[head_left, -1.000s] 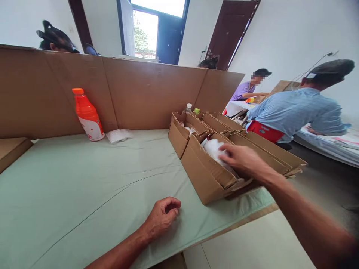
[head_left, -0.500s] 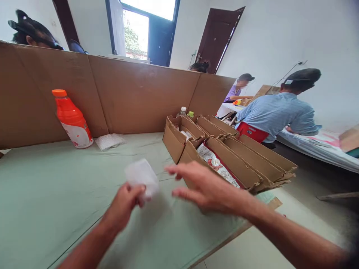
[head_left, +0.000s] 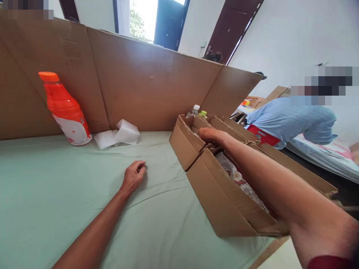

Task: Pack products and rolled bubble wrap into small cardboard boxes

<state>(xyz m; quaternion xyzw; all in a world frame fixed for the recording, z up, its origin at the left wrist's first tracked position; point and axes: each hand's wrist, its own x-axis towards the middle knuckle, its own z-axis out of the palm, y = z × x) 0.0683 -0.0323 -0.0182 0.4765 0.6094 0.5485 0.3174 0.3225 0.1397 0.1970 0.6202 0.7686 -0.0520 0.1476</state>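
My left hand (head_left: 134,175) rests on the green cloth, fingers curled in and nothing visible in them. Beyond it, a bubble wrap piece (head_left: 128,131) leans on another bubble wrap piece (head_left: 105,139) lying flat. My right hand (head_left: 213,136) reaches down into the back-left cardboard box (head_left: 183,144); its fingers are hidden inside, so I cannot see what they touch. Under my right forearm, the front cardboard box (head_left: 217,200) holds a white plastic packet with red print (head_left: 237,175).
A red bottle with an orange cap (head_left: 67,112) stands by the cardboard partition (head_left: 151,80). A clear bottle with a white cap (head_left: 193,111) is behind the boxes. More open boxes stand to the right. A person in a blue shirt (head_left: 300,119) sits beyond them.
The bubble wrap has left my left hand and lies on the other piece by the red bottle. My right hand has moved from above the table into the back-left box. The view has shifted.
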